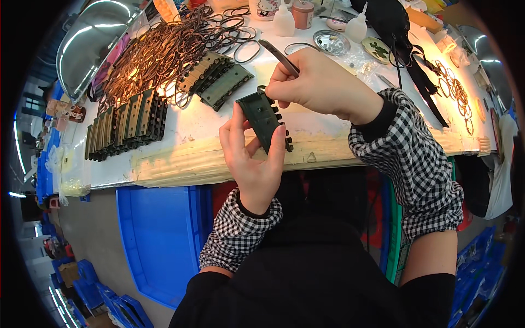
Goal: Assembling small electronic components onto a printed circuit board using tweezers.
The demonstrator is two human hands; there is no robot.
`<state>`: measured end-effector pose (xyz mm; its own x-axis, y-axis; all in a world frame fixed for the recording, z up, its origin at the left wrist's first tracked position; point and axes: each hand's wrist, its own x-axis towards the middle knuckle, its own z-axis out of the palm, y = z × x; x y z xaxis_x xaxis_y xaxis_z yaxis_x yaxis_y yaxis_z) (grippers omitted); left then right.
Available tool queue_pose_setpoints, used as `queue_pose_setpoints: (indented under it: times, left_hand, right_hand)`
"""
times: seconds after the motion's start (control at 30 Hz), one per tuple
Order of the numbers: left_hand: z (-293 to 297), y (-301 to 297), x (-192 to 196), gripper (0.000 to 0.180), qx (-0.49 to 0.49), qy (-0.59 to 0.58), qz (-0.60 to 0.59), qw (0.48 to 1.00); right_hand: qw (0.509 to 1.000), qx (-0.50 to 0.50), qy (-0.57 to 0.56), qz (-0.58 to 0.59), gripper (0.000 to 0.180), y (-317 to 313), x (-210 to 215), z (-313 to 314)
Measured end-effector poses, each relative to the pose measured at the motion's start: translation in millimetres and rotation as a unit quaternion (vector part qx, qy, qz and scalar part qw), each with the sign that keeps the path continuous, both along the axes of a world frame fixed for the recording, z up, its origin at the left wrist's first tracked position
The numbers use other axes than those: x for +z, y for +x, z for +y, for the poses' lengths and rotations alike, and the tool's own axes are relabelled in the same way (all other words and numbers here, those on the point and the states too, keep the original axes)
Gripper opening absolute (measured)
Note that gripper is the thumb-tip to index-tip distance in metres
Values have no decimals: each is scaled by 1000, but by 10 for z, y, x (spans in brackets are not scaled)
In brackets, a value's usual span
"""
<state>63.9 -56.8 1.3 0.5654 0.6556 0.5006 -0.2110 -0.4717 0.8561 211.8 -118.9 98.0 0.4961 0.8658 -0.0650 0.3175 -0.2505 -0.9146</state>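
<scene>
The left hand point(249, 164) holds a dark green block point(261, 117). Its fingers are on one side and its thumb is on the other. The block is tilted, above the near edge of the surface point(191, 123), about in the middle. Little dark knobs stick out in a row along its right side.

The right hand point(322, 87) is curled up tight around a thin metal tool point(277, 54), which pokes out to the far left. The tips of its thumb and finger are pinched at the far end of the block. A small dark loop point(261, 89) is there too, but it is too small to tell what it is.

To the left, a row of blocks point(128, 123) stands side by side. More blocks point(216, 79) lie in a bunch on the far left side of the held one. Behind them is a big, messy heap of brown bands point(158, 54). On the far side are two white bottles point(284, 22), a pink tin point(302, 13) and a round dish point(332, 41). A black bag point(389, 22) lies to the right of these. Below the surface, on the left, is a blue bin point(128, 240).
</scene>
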Motion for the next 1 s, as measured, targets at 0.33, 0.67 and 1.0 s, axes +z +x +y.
queue_pose_setpoints:
  times: [0.33, 0.67, 1.0]
  left_hand:
    - [33, -40, -3, 68, -31, -75, -13, 997]
    - [79, -90, -6, 66, -71, -118, -27, 990]
    - [255, -220, 40, 55, -208, -312, -74, 924]
  right_hand:
    - [999, 15, 47, -17, 18, -127, -150, -50]
    - [993, 10, 113, -15, 18, -266, -344, -86]
    - [956, -51, 222, -183, 16, -387, -260, -182]
